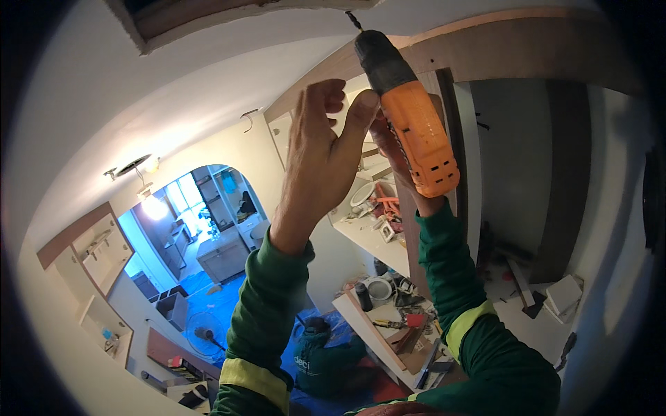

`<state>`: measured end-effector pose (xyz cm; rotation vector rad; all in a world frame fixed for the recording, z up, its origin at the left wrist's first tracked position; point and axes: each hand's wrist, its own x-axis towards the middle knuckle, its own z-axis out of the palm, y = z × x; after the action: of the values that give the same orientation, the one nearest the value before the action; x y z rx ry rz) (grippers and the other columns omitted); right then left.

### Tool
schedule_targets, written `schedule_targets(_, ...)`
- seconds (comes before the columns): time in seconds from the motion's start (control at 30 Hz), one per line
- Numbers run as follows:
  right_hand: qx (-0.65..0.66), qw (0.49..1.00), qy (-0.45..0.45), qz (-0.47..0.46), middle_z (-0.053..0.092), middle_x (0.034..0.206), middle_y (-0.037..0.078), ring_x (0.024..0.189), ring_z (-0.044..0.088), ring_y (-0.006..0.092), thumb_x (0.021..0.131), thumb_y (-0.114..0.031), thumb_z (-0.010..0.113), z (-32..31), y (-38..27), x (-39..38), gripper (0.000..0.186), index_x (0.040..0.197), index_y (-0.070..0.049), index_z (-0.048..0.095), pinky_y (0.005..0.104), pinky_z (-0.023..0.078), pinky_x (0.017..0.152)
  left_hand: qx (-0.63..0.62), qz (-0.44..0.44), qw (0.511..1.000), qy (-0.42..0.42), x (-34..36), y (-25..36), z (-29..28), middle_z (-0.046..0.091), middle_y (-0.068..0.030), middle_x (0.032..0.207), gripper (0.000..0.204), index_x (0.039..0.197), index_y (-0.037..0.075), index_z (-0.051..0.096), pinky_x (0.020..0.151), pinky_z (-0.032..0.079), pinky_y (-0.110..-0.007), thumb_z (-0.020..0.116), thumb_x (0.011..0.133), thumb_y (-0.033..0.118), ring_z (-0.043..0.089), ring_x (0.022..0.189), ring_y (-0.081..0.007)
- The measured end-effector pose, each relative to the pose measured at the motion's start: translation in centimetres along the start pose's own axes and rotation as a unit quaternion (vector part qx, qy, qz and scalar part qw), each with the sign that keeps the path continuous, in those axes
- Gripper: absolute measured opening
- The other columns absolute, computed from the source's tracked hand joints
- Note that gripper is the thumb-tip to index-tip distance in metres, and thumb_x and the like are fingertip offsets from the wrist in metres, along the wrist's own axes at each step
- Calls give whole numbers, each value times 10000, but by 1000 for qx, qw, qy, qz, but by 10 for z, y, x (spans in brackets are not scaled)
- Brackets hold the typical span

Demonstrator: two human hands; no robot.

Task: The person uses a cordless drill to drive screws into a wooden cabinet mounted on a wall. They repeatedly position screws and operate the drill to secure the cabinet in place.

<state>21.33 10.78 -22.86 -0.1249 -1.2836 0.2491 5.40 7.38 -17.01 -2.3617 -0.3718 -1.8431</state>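
Note:
An orange and black drill (420, 135) points up at the ceiling, its dark bit (355, 21) near the edge of a rectangular ceiling opening (142, 41). My right hand (392, 149) is wrapped round the drill's handle, mostly hidden behind its body. Beside the drill on the left is my left hand (319, 156), its fingers loosely bent and raised with nothing between them, its thumb at the drill's side. Both forearms are in green sleeves with yellow bands.
An open cabinet (371, 246) holds assorted items. Below it lies a cluttered board (357, 322). A person in green (319, 353) crouches on blue floor sheeting (232, 291). A bare bulb (154, 206) hangs left, before an arched doorway. Wall cabinets (90, 263) line the left.

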Motion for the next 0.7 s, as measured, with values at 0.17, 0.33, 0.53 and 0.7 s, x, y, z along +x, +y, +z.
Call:
schedule_targets(0.17,-202,975,18,-85,672,905,22,791,657,146,976,-330,738,-5,-15,-31,300,1104,-69,663,299,520,676,-190,-91,974,-79,7,-10,10,662,-203,1228,679,1332,-70,565,1008,479,-377,520,1056,549,623,1166,-257)
schedule_targets(0.33,-268,963,24,11,689,953,24,906,672,161,989,-285,708,-32,-29,-81,309,1183,-50,655,320,533,796,-224,-59,966,-114,8,4,18,667,-181,1260,656,1362,-50,562,992,499,-371,482,1077,535,652,1170,-248)
schedule_targets(0.53,-201,975,37,92,664,937,33,874,653,117,1004,-257,698,-70,-52,-154,291,1221,-92,595,330,551,809,-335,-48,940,-53,22,2,29,697,-153,1213,581,1355,-34,589,944,508,-346,545,1067,469,686,1107,-232)
schedule_targets(0.7,-81,941,213,248,601,1077,44,1011,595,135,1029,-191,641,-120,-95,-228,319,1310,-86,532,313,513,898,-371,-58,919,-123,-14,7,52,715,-109,1169,461,1310,-14,635,979,504,-339,528,1088,375,671,1118,-204)
